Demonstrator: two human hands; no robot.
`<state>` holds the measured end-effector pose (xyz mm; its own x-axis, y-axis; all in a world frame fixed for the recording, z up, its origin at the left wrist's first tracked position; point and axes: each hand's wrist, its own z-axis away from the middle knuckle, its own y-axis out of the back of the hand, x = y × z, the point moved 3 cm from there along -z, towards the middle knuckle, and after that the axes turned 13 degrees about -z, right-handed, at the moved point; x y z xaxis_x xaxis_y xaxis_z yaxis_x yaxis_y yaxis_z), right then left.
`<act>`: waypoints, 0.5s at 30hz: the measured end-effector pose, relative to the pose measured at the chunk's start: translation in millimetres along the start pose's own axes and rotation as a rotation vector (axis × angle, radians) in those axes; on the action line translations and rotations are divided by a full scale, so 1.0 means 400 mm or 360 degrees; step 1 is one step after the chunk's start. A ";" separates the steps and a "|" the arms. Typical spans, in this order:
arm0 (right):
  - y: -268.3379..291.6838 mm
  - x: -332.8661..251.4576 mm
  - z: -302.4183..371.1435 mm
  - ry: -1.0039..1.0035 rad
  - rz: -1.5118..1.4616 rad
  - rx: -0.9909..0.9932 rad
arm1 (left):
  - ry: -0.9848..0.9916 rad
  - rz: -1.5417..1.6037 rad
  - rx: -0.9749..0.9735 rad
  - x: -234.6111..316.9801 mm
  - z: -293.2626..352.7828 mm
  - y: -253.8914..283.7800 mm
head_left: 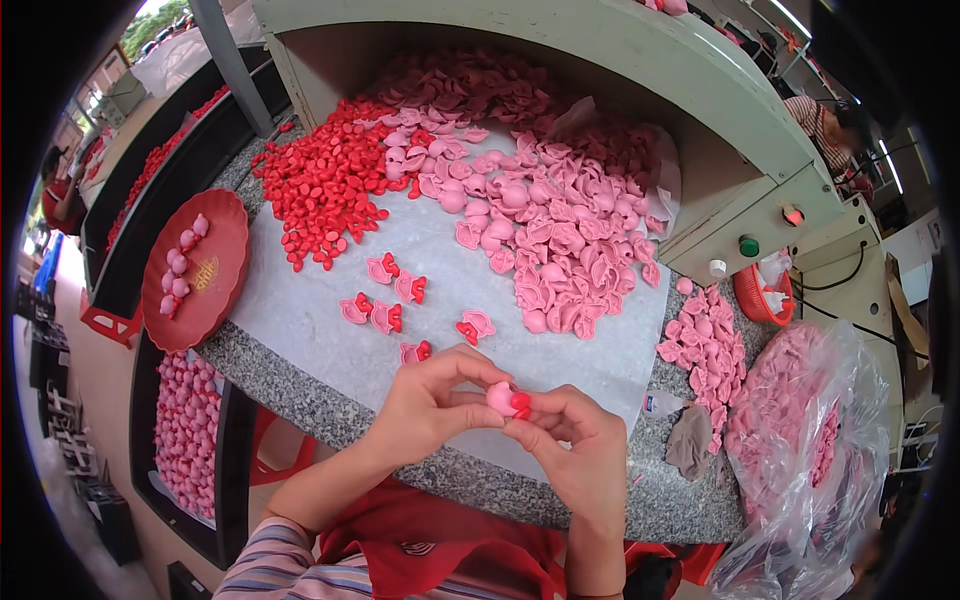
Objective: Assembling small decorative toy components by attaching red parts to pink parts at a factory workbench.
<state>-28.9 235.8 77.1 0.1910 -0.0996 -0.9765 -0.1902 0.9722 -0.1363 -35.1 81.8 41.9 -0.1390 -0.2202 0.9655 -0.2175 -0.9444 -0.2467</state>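
Observation:
Between my two hands is a small pink plastic part (pixel 501 397) with a red piece (pixel 520 402) at its right side. My left hand (pixel 432 398) pinches the pink side between thumb and fingertips. At the red side, the thumb and forefinger of my right hand (pixel 575 440) press on the piece. Just beyond my hands, several pink half shells fitted with red pieces (pixel 384 315) lie spread on the white sheet (pixel 300 320). Farther off sit a heap of loose red pieces (pixel 320 190) and a larger heap of pink half shells (pixel 560 230).
A red scalloped dish (pixel 225 285) with pink balls stands left, above a black crate (pixel 232 480) of pink-red parts. A grey machine housing (pixel 700 110) arches over the back. To the right are a small red basket (pixel 748 298), a grey cloth (pixel 688 442) and a clear plastic bag (pixel 800 500).

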 end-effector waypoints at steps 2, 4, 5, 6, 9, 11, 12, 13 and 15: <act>0.004 -0.010 0.011 0.0079 0.0081 0.0025 | -0.0232 -0.0253 0.0032 0.026 0.007 -0.003; 0.012 -0.002 0.009 -0.0106 -0.0352 -0.0168 | -0.0175 -0.0198 -0.0213 0.039 0.000 -0.002; 0.013 0.005 0.007 -0.0104 -0.0353 -0.0169 | -0.0177 -0.0201 -0.0213 0.035 -0.005 0.004; 0.012 0.017 0.005 -0.0103 -0.0352 -0.0178 | -0.0051 -0.0017 -0.0299 0.020 -0.011 0.008; -0.003 0.017 0.004 0.0021 -0.0194 -0.0112 | 0.0193 0.0280 -0.0314 0.000 -0.012 0.004; -0.018 0.014 0.004 0.0136 -0.0039 -0.0050 | 0.0313 0.0392 -0.0228 -0.013 -0.004 0.004; -0.024 0.010 0.004 0.0271 0.0245 0.0031 | 0.0290 0.0362 -0.0260 -0.022 -0.002 0.004; -0.025 0.004 0.003 0.0406 0.0534 0.0116 | 0.0264 0.0334 -0.0296 -0.027 -0.004 0.002; -0.019 0.005 -0.001 0.0441 0.0508 0.0085 | 0.0287 0.0298 -0.0317 -0.015 -0.008 0.008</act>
<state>-27.5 228.0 76.0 -0.1370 0.1622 -0.9772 -0.1460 0.9724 0.1819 -38.1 81.0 35.0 -0.3593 -0.3217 0.8760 -0.3543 -0.8214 -0.4470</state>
